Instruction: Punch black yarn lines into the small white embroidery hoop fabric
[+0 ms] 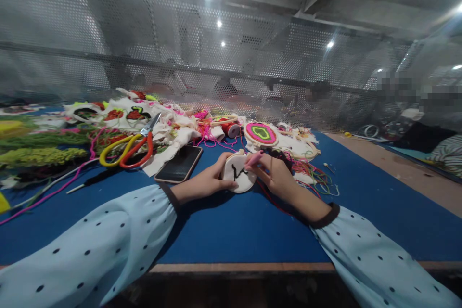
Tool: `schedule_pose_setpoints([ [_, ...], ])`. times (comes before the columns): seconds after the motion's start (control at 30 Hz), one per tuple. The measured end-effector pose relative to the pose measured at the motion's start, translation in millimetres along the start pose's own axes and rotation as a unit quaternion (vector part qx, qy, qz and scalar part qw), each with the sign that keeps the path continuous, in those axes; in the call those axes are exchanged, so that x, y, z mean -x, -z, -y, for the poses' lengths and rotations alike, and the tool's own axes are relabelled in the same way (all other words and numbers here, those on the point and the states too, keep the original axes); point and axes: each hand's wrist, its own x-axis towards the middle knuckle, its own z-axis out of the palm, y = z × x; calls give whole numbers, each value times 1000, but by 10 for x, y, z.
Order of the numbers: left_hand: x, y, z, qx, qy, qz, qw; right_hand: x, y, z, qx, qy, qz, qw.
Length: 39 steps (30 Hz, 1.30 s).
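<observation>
My left hand (205, 182) grips the rim of a small round embroidery hoop (238, 176) with white cloth and a black stitched line, held just above the blue table mat (231, 231). My right hand (276, 173) pinches a pink punch needle (254, 158) with its tip against the top of the cloth. Red thread (274, 199) trails below my right wrist. Both arms wear pale blue dotted sleeves.
A dark phone (179, 164) lies left of the hoop. Yellow and red handled scissors (126, 148) rest on white cloth pieces. A finished pink and green hoop (260, 134), a red thread spool (231, 128) and tangled yarn (317, 173) lie behind. A perforated metal screen (231, 57) backs the table.
</observation>
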Motion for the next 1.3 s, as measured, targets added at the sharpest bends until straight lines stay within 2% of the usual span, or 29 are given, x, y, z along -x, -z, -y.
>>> schedule_pose_setpoints([
  [0.17,-10,17,16,-16,-2,-2,1000,-4,-23,-1,32,49,48,997],
  [0.4,-25,11,38,5,-3,-5,1000,20,-28,5,65,-43,-1,997],
  [0.77,-8,14,13,2,-25,2,1000,32,3,31,5,-44,-15,999],
  [1.0,-11,7,33,10,-3,-24,1000,36,-12,18,-28,-34,-32,999],
  [1.3,-14,-2,47,21,-4,-25,999,45,-16,12,-43,-31,-42,998],
])
